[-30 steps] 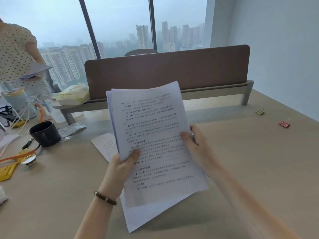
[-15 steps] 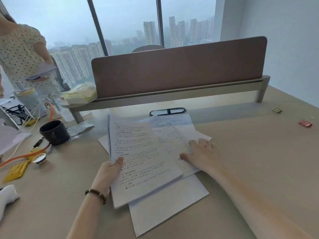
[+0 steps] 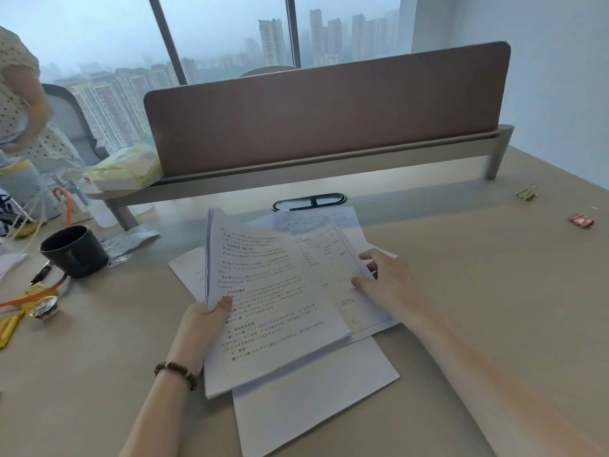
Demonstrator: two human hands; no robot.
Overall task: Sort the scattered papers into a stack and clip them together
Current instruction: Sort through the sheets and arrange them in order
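Desk (image 3: 478, 291): left hand (image 3: 201, 328) grips stack (image 3: 273, 308); right hand (image 3: 385, 285) pinches sheet (image 3: 333, 255) lying beside; clips (image 3: 581, 221) far right. Mug (image 3: 74, 250), contents unseen. Print illegible.

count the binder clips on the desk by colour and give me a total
green binder clip: 1
red binder clip: 1
total: 2
Both lie on the desk, far right, apart from the papers and out past the right hand.
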